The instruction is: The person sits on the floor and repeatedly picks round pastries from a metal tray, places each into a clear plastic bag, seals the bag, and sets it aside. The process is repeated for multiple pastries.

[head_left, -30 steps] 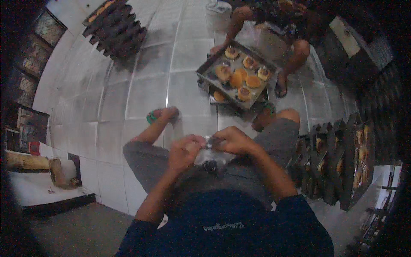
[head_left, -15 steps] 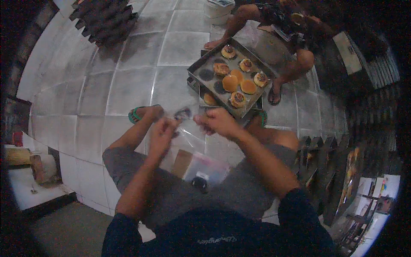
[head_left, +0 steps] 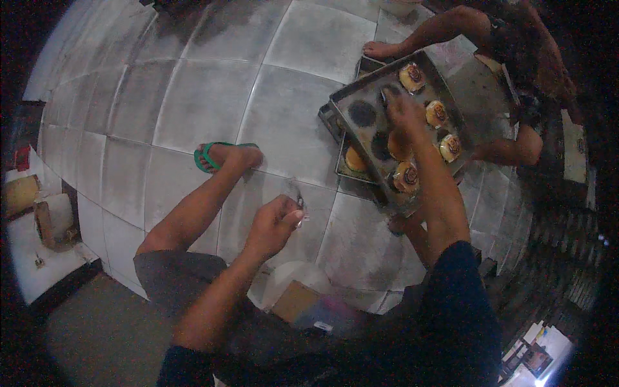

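My left hand point(head_left: 274, 226) is closed, thumb pressed against the fingers, pinching a small piece of clear plastic point(head_left: 302, 219) above the tiled floor. Reaching far forward, my right hand point(head_left: 405, 115) is down in a dark metal baking tray point(head_left: 351, 138). Its fingers are blurred and cover what lies under them. Around it sit round buns point(head_left: 435, 114) with dark swirled toppings, some shiny as if wrapped. A plain golden bun point(head_left: 400, 147) is partly hidden by my right wrist. Dark round marks point(head_left: 362, 113) show on the tray's bottom.
Another tray lies beneath, with a golden bun point(head_left: 354, 158) in it. Another person's bare leg point(head_left: 445, 29) is beyond the trays. Between my legs is a container point(head_left: 325, 316) with a brown piece of card point(head_left: 295, 300). My left foot wears a green flip-flop point(head_left: 205, 158).
My right hand has left my left hand's side and reached forward into the tray. My left hand keeps its pinch. The view has shifted, and the plain buns are now mostly covered by my right arm.
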The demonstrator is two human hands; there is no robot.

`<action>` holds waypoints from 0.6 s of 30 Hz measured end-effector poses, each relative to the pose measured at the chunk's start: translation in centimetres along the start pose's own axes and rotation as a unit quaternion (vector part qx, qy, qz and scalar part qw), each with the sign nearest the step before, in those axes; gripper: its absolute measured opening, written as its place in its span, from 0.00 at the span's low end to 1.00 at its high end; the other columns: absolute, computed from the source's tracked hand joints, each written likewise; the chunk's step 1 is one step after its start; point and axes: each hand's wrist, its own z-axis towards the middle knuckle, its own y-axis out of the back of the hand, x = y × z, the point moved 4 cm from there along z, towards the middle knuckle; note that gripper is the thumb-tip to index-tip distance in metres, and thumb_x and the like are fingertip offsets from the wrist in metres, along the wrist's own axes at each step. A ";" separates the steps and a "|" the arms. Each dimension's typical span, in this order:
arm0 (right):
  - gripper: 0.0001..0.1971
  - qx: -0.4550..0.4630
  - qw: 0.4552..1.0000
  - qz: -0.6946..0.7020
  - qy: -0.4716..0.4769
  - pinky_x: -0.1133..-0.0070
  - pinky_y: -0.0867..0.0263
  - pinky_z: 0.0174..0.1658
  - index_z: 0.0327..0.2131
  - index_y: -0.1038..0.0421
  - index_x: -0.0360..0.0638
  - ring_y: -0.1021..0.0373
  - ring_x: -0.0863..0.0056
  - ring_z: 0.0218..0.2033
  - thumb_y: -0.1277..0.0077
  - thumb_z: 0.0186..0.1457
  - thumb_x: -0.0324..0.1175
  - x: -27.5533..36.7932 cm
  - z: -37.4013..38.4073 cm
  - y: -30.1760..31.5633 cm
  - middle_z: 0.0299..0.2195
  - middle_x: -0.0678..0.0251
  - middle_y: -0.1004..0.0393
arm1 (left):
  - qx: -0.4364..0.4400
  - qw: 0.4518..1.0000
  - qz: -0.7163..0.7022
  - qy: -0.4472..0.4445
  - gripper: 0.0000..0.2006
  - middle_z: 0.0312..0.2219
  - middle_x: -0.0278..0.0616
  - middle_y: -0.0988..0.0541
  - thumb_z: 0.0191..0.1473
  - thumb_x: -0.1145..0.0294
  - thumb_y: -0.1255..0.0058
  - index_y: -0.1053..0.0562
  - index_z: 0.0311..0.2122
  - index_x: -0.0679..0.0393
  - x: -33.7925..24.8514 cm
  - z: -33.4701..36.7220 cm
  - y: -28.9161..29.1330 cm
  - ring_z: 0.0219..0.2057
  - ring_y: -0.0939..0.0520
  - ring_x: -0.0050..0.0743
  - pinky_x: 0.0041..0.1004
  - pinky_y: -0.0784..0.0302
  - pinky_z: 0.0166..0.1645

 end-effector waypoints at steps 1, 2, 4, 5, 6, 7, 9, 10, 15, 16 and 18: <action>0.22 0.029 0.997 0.039 -0.054 0.65 0.29 0.49 0.52 0.23 0.48 0.24 0.51 0.48 0.40 0.57 0.47 1.4 0.9 0.9 0.48 0.53 0.21 | -0.006 1.000 -0.005 0.004 0.13 0.24 0.38 0.23 0.63 0.62 0.43 0.26 0.32 0.63 0.3 -0.3 0.1 0.28 0.22 0.22 0.29 0.24 0.34; 0.22 0.058 0.988 0.114 -0.090 0.65 0.29 0.49 0.51 0.23 0.47 0.23 0.51 0.47 0.40 0.58 0.47 0.6 1.0 1.6 0.46 0.52 0.20 | 0.002 1.000 -0.011 0.002 0.14 0.23 0.37 0.24 0.64 0.62 0.44 0.26 0.32 0.63 0.5 0.2 -0.3 0.27 0.23 0.22 0.30 0.25 0.33; 0.22 0.116 0.944 0.266 -0.154 0.66 0.28 0.48 0.50 0.22 0.44 0.22 0.53 0.46 0.41 0.58 0.47 -0.7 1.4 1.7 0.43 0.51 0.19 | 0.046 0.998 0.009 0.042 0.16 0.23 0.37 0.24 0.65 0.60 0.47 0.26 0.32 0.64 1.0 0.9 -0.6 0.28 0.22 0.22 0.31 0.24 0.33; 0.22 0.076 0.972 0.183 -0.129 0.65 0.28 0.48 0.49 0.22 0.42 0.22 0.54 0.44 0.41 0.57 0.47 -0.9 1.1 2.2 0.42 0.51 0.19 | 0.067 0.996 0.020 0.061 0.17 0.23 0.37 0.25 0.66 0.59 0.48 0.26 0.33 0.64 1.3 1.0 -0.8 0.28 0.22 0.22 0.31 0.23 0.33; 0.22 0.036 0.989 0.101 -0.101 0.65 0.29 0.47 0.48 0.23 0.40 0.23 0.56 0.43 0.41 0.57 0.46 -1.0 0.5 2.3 0.41 0.51 0.19 | 0.055 0.996 0.002 0.076 0.17 0.23 0.37 0.25 0.66 0.58 0.48 0.26 0.33 0.64 1.9 0.9 -0.9 0.28 0.22 0.22 0.32 0.23 0.33; 0.22 -0.004 0.997 0.019 -0.070 0.65 0.29 0.47 0.46 0.23 0.38 0.23 0.57 0.41 0.41 0.57 0.46 -0.8 0.0 2.5 0.39 0.51 0.19 | 0.041 0.995 -0.015 0.090 0.18 0.23 0.37 0.25 0.66 0.57 0.48 0.26 0.32 0.64 2.4 0.7 -1.1 0.28 0.22 0.23 0.32 0.23 0.33; 0.28 0.201 0.960 -0.196 -0.005 0.61 0.28 0.50 0.48 0.23 0.37 0.23 0.55 0.47 0.35 0.51 0.50 -2.0 -1.0 1.8 0.45 0.49 0.20 | 0.033 0.992 -0.016 0.117 0.18 0.23 0.37 0.25 0.66 0.55 0.48 0.26 0.32 0.62 2.6 0.3 -1.3 0.28 0.22 0.23 0.32 0.22 0.34; 0.31 0.297 0.907 -0.297 0.027 0.60 0.27 0.51 0.49 0.24 0.37 0.24 0.53 0.50 0.32 0.48 0.52 -3.4 -1.9 1.4 0.47 0.48 0.21 | 0.036 0.991 0.001 0.132 0.19 0.23 0.36 0.25 0.66 0.54 0.48 0.25 0.31 0.61 1.9 0.1 -1.1 0.28 0.22 0.24 0.31 0.22 0.34; 0.32 0.240 0.964 -0.117 -0.014 0.61 0.27 0.49 0.48 0.24 0.36 0.23 0.54 0.47 0.32 0.46 0.51 -6.0 -9.5 0.1 0.45 0.49 0.20 | 0.006 0.972 -0.166 0.168 0.19 0.25 0.31 0.26 0.65 0.47 0.48 0.25 0.32 0.53 1.8 0.0 -1.8 0.25 0.27 0.20 0.28 0.29 0.28; 0.35 0.278 0.950 -0.131 -0.053 0.60 0.27 0.51 0.48 0.24 0.36 0.23 0.50 0.48 0.31 0.45 0.54 -3.6 -10.2 0.8 0.47 0.49 0.20 | -0.010 0.973 -0.144 0.179 0.19 0.23 0.29 0.28 0.65 0.47 0.48 0.26 0.30 0.51 1.5 -0.3 -1.1 0.24 0.28 0.20 0.26 0.32 0.25; 0.27 0.274 0.949 -0.134 -0.079 0.66 0.28 0.45 0.47 0.23 0.36 0.23 0.61 0.41 0.34 0.50 0.48 -1.2 -10.8 4.3 0.41 0.54 0.19 | -0.063 0.961 -0.165 0.213 0.19 0.19 0.27 0.30 0.65 0.47 0.49 0.28 0.27 0.48 -0.2 -0.4 -0.7 0.21 0.30 0.19 0.23 0.37 0.22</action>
